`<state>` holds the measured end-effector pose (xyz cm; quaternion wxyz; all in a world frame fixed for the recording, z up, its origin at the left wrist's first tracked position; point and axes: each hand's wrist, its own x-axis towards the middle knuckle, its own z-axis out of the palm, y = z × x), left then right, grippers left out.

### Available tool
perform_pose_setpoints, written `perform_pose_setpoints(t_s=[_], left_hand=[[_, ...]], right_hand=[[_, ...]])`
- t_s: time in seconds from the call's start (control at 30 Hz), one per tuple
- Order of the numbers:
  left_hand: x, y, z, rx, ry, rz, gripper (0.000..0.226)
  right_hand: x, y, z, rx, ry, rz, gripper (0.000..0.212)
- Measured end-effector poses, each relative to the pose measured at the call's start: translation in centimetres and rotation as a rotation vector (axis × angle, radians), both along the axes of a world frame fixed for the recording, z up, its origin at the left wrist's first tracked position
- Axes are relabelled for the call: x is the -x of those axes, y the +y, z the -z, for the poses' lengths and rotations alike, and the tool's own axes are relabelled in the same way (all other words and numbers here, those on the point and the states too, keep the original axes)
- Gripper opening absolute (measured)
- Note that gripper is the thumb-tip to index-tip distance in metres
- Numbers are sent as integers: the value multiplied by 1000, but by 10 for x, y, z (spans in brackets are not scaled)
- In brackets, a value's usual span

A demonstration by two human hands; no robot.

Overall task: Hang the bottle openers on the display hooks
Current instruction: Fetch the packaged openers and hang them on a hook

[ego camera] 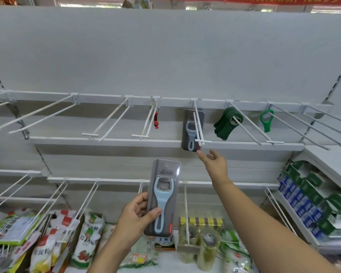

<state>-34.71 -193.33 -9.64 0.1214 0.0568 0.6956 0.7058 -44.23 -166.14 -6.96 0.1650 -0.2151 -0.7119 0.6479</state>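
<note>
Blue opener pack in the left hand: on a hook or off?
Off. The left hand grips the blue opener pack upright, clear below the display hook.

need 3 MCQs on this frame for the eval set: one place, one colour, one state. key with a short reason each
1. Where does the red bottle opener hang?
A. on the hook left of the hanging blue-opener pack
B. on the rightmost hook
C. on the lower rail

2. What colour is the opener in the held pack that the left hand grips?
A. green
B. light blue
C. red

3. The right hand is:
A. gripping a pack
B. resting flat on a shelf
C. open, holding nothing, fingers stretched toward the hook tip

Key:
1 A, it hangs one hook left of that pack.
2 B, the light blue handle shows through the clear front.
3 C, the fingers are spread just below the tip with nothing in them.
</note>
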Motion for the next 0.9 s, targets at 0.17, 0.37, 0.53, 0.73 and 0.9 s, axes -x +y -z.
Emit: perform_pose_setpoints(t_s=[0.17, 0.37, 0.53, 0.73, 0.9], left_hand=[[-9, 8, -2, -14, 3, 1, 45], [-21, 27, -1, -21, 25, 23, 43], [-35, 35, -2, -42, 45, 19, 43], [-48, 35, -9, -67, 61, 7, 41], [-51, 32, -13, -92, 75, 12, 42]], right_hand=[[-54, -25, -3, 129, 49, -116, 32], [-138, -71, -2, 201, 70, -408, 30], [-153, -68, 1, 227, 61, -383, 36], [-166, -70, 2, 266, 3, -365, 27], [-174, -71, 5, 308, -61, -425, 30]])
